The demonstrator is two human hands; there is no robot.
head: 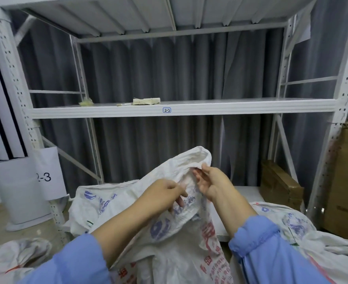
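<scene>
A white woven sack (175,169) with blue and red print is held up in front of me, its crumpled top edge raised toward the shelving. My left hand (165,193) grips the sack's fabric from the left, fingers curled into it. My right hand (212,183) pinches the sack's upper edge from the right, thumb and fingertips on the fold. Both forearms wear blue sleeves. The sack's lower part hangs down between my arms.
More printed sacks lie around: one behind (99,199), one at the left (15,255), one at the right (296,224). A white metal rack (181,110) labelled 2-2 carries a small stack of paper (146,101). Cardboard boxes (279,185) stand at the right, a white standing unit (15,181) at the left.
</scene>
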